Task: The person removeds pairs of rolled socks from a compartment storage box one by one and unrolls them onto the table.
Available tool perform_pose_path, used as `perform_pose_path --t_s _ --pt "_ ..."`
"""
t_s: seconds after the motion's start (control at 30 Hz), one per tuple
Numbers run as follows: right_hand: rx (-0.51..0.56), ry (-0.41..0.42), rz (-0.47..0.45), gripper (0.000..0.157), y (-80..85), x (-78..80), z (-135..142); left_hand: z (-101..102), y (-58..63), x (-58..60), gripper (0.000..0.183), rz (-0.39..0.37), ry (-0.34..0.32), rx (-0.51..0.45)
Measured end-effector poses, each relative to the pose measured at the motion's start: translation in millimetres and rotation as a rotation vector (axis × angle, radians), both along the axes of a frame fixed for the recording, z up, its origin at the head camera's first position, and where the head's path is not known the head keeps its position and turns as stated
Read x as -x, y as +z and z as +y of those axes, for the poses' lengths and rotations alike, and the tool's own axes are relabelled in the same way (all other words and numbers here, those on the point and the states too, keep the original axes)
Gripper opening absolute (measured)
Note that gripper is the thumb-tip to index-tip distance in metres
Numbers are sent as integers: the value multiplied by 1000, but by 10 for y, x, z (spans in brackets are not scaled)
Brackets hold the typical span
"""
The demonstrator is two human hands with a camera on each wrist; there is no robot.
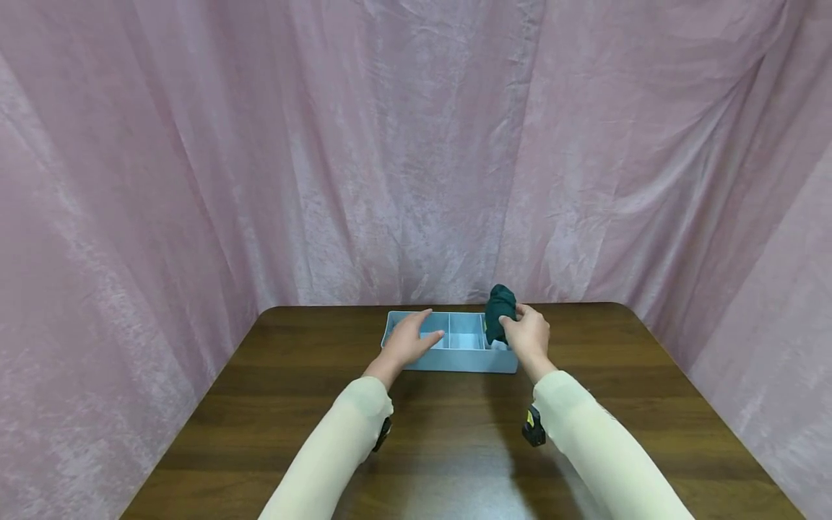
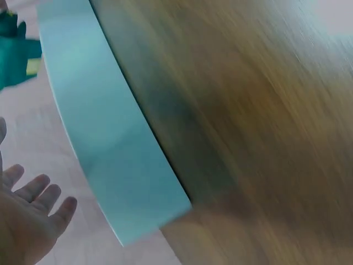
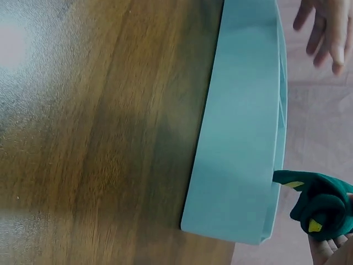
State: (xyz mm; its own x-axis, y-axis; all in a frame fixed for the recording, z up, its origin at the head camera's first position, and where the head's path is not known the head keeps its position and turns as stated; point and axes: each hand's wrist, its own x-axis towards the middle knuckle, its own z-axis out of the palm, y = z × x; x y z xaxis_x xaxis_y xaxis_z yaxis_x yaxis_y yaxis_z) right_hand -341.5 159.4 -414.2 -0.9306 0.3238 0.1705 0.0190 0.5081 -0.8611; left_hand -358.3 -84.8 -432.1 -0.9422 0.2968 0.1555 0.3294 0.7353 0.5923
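My right hand (image 1: 529, 334) grips a dark green cloth bundle (image 1: 499, 312) over the right compartment of a light blue divided box (image 1: 455, 360). In the right wrist view the green cloth (image 3: 325, 210) looks rolled up, with small yellow patches and a loose flap hanging at the box rim. Whether it is a sock or another garment I cannot tell. Fingers spread, my left hand (image 1: 406, 342) hovers over the box's left part and holds nothing. In the left wrist view that hand (image 2: 33, 221) appears beside the box's wall (image 2: 105, 121).
Something white (image 1: 499, 345) lies in the right compartment, partly hidden by the green cloth. The box stands near the far edge of a brown wooden table (image 1: 312, 404). Pink curtains (image 1: 416, 144) hang behind and at both sides.
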Motion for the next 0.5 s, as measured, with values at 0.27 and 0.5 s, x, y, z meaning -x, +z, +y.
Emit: perform_pose_path --t_s 0.27,0.5 --pt "48 20 17 50 70 -100 -102 312 7 -85 61 -51 -79 -167" --pt "64 25 18 49 94 -136 -192 394 -15 -109 58 -86 -99 -245"
